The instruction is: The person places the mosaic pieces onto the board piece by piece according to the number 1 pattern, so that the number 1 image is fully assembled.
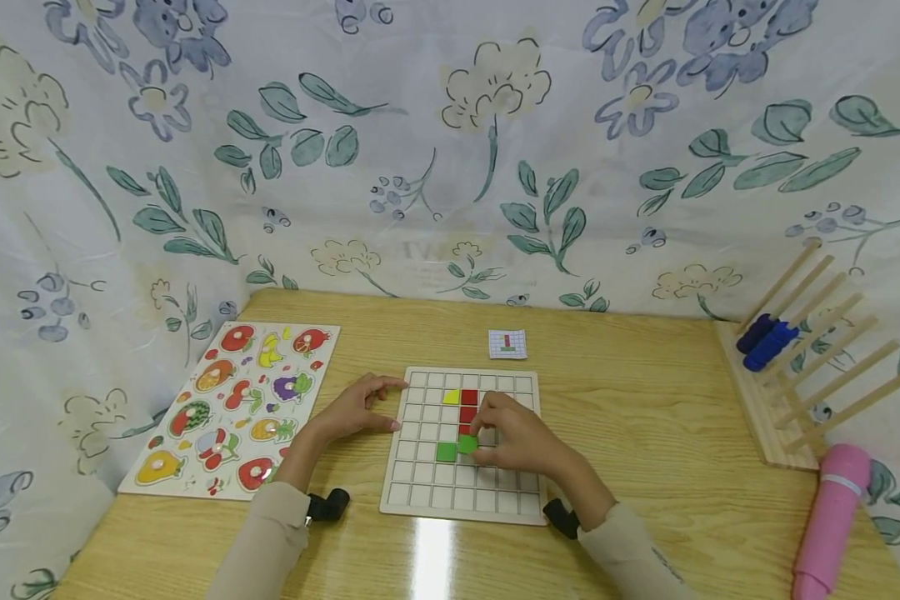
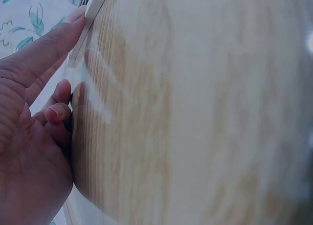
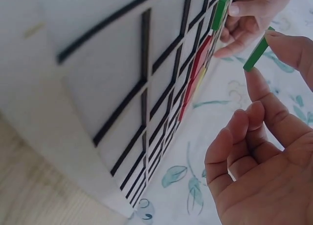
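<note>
A white board with a grid of square cells (image 1: 422, 472) lies on the table. My right hand (image 1: 521, 437) pinches a green square tile (image 3: 258, 50) by its edges between thumb and forefinger, just above the board. Its other fingers are loosely curled. Beside the held tile, a second green tile (image 1: 446, 452) sits in a cell. Red tiles (image 1: 468, 397) form a column further up, partly covered by my right hand, with a yellow piece (image 1: 452, 397) to their left. My left hand (image 1: 355, 410) rests at the board's left edge, its thumb and fingers touching the rim.
A small card with a coloured grid pattern (image 1: 507, 344) lies behind the board. To the left is a fruit puzzle board (image 1: 228, 400). A wooden peg rack (image 1: 776, 417) with blue pieces stands at the right, near a pink cylindrical object (image 1: 832, 521). Patterned cloth (image 1: 420, 167) hangs behind.
</note>
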